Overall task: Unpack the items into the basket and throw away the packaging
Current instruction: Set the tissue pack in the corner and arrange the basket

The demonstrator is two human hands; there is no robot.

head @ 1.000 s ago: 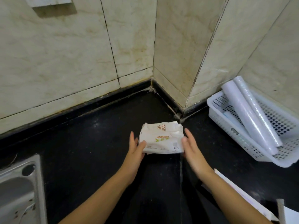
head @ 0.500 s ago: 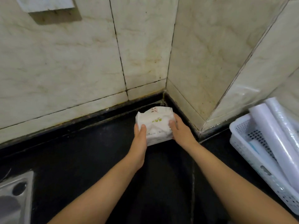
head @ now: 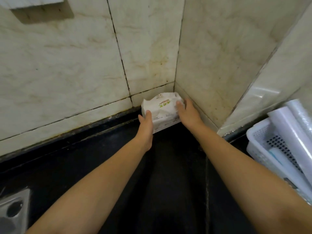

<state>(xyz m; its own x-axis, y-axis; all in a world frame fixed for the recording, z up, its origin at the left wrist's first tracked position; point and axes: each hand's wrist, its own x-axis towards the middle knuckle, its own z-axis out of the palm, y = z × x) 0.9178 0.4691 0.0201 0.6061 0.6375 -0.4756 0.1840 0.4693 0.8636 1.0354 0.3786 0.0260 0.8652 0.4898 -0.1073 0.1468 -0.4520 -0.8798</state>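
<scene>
Inspector A: Where was the white soft plastic tissue pack (head: pixel 161 110)?

Inspector B: On the black stone tabletop (head: pixel 104 159), in the corner of the cream marble-tiled walls (head: pixel 70 65), at twelve o'clock.

Inspector A: And the hands?

Inspector B: The left hand (head: pixel 146 125) gripped its left end, thumb on top. The right hand (head: pixel 187 112) held the right end, fingers laid over the top. The white perforated plastic basket (head: pixel 260 137), with white rolls (head: pixel 293 132) in it, stood at three o'clock, well apart.
</scene>
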